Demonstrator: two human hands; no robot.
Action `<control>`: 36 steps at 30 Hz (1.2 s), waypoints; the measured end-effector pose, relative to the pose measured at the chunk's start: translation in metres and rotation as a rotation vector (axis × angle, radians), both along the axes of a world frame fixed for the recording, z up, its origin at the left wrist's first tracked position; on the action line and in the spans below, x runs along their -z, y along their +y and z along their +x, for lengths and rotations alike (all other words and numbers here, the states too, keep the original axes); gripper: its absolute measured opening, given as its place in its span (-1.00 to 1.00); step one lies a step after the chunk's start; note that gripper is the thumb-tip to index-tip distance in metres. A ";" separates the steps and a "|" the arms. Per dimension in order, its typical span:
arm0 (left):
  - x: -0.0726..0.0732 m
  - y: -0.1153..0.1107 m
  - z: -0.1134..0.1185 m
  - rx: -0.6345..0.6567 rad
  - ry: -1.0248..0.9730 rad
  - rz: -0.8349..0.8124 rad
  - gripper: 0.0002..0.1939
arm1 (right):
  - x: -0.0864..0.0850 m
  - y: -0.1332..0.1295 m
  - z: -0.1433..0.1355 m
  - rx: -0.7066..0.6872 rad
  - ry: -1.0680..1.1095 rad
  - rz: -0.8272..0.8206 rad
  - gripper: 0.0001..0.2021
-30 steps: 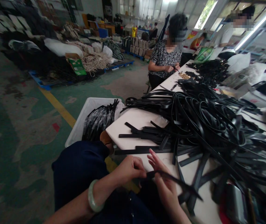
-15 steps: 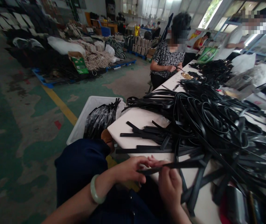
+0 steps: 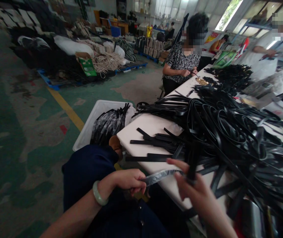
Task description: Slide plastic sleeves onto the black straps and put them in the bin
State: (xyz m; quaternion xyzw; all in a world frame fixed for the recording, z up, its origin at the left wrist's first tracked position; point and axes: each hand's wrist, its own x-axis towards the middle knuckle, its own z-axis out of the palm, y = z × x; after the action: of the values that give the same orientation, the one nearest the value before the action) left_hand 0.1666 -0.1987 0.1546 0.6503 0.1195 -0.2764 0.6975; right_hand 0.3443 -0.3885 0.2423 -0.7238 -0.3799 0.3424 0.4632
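My left hand [image 3: 131,181], with a pale green bangle on its wrist, is closed on one end of a translucent grey plastic strip [image 3: 160,177]. The strip stretches across to my right hand [image 3: 194,186], over the near table edge. A black strap [image 3: 193,162] sticks up between the right hand's fingers, some of which are stretched out and blurred. Whether strip and strap are joined is hidden there. Right beside that hand, more flat black straps [image 3: 156,142] lie on the white table [image 3: 129,130].
A large tangle of coiled black straps [image 3: 221,122] covers the table to the right. Left of the table stands a white bin [image 3: 84,132] of plastic-wrapped straps. A co-worker [image 3: 181,62] sits at the far table side; another person [image 3: 262,46] stands at the right.
My hands have moved apart, left hand slightly left, right hand to the right. The grey plastic strip now spans between them, and the black strap points upward in the right hand.
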 end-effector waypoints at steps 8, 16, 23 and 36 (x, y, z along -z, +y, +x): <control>-0.013 0.012 -0.008 0.105 0.023 0.146 -0.79 | 0.049 0.037 -0.012 -0.350 -0.432 -0.370 -0.84; -0.008 -0.006 0.012 0.008 -0.086 0.181 -0.88 | 0.037 0.036 -0.020 -0.349 -0.431 -0.385 -0.81; -0.022 -0.007 0.006 -0.016 -0.258 0.161 -0.79 | 0.033 0.026 -0.012 -0.353 -0.396 -0.381 -0.83; -0.038 -0.012 -0.020 -0.323 -0.266 0.428 -0.78 | 0.022 0.050 -0.044 -0.598 -0.663 -0.281 -0.56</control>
State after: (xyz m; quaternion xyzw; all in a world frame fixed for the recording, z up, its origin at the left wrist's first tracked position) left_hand 0.1462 -0.2107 0.1925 0.7856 0.1845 -0.0426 0.5891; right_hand 0.3008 -0.3385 0.2208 -0.7086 -0.6492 0.2594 0.0955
